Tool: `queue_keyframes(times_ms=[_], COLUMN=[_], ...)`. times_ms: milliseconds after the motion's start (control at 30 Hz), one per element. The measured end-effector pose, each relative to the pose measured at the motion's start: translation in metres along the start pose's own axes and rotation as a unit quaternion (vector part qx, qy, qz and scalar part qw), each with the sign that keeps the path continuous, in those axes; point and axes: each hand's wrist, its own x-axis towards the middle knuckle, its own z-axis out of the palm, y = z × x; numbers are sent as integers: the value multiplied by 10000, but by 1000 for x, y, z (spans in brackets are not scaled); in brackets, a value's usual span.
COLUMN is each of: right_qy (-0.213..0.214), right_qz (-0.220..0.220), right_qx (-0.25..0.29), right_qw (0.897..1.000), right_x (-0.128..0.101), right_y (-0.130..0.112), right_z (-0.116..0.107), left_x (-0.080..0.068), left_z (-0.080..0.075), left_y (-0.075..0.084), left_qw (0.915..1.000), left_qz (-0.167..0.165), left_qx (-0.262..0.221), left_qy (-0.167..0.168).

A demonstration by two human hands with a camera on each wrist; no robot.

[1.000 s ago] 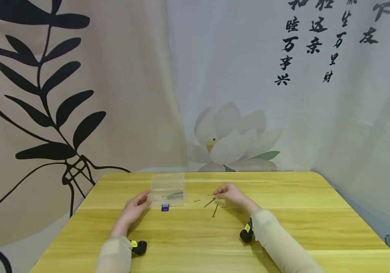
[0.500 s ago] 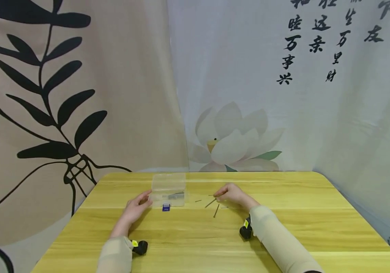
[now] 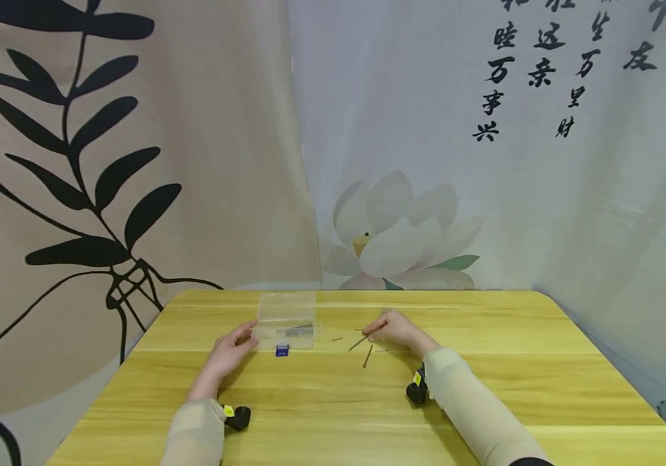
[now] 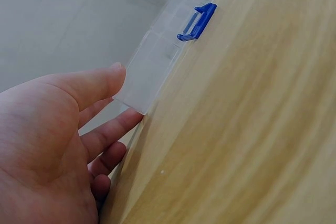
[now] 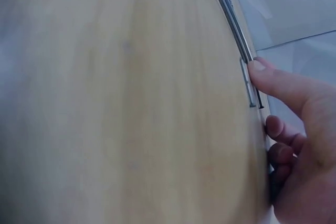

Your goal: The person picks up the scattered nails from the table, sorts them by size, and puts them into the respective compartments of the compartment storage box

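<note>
The left grip is touching the clear box just to its right, fingers loosely spread; the right grip is bending its fingertips at a dark nail, whether pinching it I cannot tell; another nail is lying on this grip's near side, on the surface.

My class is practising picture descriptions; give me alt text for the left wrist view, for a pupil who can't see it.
A person's left hand touches the near end of a clear plastic box with a blue latch on its front. The box rests on a wood-grain tabletop, with a pale grey backdrop behind.
</note>
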Motion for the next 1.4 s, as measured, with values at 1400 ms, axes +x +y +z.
queue_keyframes(times_ms=[1400], right_qy=[799], right_qz=[-358], right_qx=[-169], right_qw=[9960], right_x=[8], right_y=[-7], right_z=[-29], left_x=[2], left_z=[3], left_y=[-1], left_qw=[9997], left_qz=[118], left_qx=[20], left_qy=[209])
